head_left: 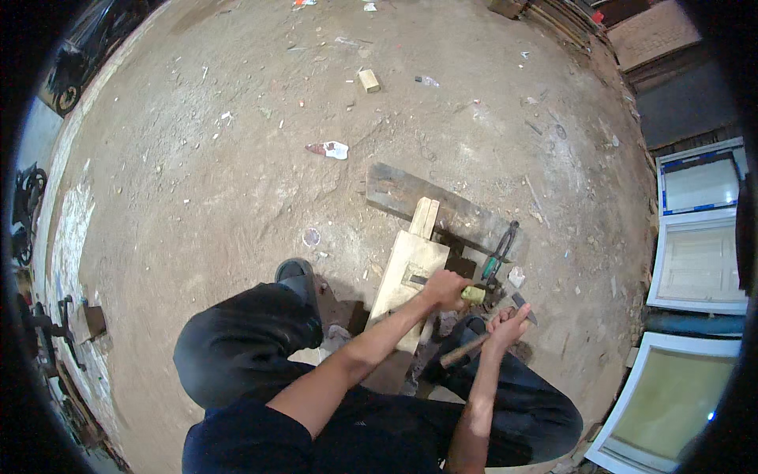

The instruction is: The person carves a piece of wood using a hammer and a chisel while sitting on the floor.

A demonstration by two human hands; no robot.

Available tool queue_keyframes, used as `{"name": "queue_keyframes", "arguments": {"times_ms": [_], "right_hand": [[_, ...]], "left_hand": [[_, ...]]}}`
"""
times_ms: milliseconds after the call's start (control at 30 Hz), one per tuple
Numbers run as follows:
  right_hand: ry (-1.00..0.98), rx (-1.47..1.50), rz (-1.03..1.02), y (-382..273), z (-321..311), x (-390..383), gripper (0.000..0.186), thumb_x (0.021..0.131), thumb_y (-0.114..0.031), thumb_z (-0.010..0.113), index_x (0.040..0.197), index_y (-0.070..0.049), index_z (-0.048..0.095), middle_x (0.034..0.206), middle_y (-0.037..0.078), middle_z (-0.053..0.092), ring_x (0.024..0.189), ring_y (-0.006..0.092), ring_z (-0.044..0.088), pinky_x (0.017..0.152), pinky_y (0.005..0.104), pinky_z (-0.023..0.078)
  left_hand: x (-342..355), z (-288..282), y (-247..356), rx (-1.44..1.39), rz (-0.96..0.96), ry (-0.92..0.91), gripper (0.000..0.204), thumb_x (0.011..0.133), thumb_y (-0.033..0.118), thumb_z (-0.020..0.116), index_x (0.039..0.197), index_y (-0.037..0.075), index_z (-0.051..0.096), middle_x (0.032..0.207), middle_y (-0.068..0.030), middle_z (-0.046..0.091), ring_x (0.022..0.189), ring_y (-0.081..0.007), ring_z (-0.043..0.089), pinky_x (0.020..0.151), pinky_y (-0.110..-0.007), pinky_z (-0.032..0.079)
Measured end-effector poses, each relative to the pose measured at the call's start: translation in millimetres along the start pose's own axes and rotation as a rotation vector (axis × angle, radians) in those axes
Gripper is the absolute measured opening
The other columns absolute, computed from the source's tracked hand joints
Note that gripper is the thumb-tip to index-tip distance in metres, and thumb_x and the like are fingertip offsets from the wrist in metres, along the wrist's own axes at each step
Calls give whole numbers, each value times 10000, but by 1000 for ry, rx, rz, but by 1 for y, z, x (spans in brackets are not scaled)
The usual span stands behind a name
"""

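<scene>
My left hand [444, 290] is closed round a chisel whose yellowish handle end [473, 295] sticks out to the right. The chisel's dark blade [418, 279] points left and meets a cut spot on a pale wooden workpiece [410, 254]. My right hand [507, 325] grips a hammer, its dark metal head [524, 307] just right of the chisel's handle and apart from it. Down to the left from my fist runs the hammer's wooden handle [463, 351]. The workpiece lies between my legs, with a narrower far end [425, 218] reaching a weathered grey plank [399, 189].
Pincers with green on the handles [498, 254] lie right of the workpiece. On the dusty ground are a small wood block [369, 80] and a red-and-white scrap [328, 149]. White-framed panels [671, 403] stand along the right side. My shoe [296, 280] rests left of the workpiece.
</scene>
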State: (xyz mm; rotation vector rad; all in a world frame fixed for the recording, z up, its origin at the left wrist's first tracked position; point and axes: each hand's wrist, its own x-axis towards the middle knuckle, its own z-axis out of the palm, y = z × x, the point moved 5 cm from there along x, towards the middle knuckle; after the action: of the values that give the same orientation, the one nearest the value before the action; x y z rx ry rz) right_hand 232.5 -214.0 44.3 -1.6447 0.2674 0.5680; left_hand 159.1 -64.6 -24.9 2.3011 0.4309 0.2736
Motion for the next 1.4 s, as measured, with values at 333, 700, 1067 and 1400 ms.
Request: {"name": "queue_keyframes", "arguments": {"times_ms": [333, 700, 1067, 1400], "right_hand": [[-126, -133, 101, 15, 8, -26, 349, 952, -468, 498, 911, -143, 374, 577, -20, 389, 387, 71, 339, 342, 245, 250], [200, -11, -216, -9, -5, -22, 441, 942, -470, 501, 696, -120, 395, 533, -17, 350, 375, 96, 315, 329, 257, 255], [-128, -133, 76, 20, 9, -31, 321, 949, -449, 511, 935, -145, 409, 576, -16, 384, 378, 83, 308, 341, 252, 240], [77, -18, -305, -33, -28, -19, 334, 963, -435, 509, 999, -111, 436, 628, -3, 429, 447, 87, 392, 358, 250, 313]], "left_hand": [[-1, 3, -4, -19, 35, -11, 336, 619, 335, 687, 915, 176, 698, 691, -150, 657, 653, -358, 648, 573, -469, 513], [-7, -9, 5, -58, 13, -78, 398, 596, 335, 729, 944, 158, 651, 741, -143, 662, 724, -359, 654, 628, -486, 514], [-4, 0, -6, -44, -7, 2, 370, 605, 324, 709, 925, 146, 654, 754, -145, 667, 738, -358, 656, 642, -478, 521], [-9, -8, 6, -74, -2, -91, 362, 605, 312, 710, 931, 164, 652, 776, -152, 665, 773, -371, 651, 671, -496, 514]]}}
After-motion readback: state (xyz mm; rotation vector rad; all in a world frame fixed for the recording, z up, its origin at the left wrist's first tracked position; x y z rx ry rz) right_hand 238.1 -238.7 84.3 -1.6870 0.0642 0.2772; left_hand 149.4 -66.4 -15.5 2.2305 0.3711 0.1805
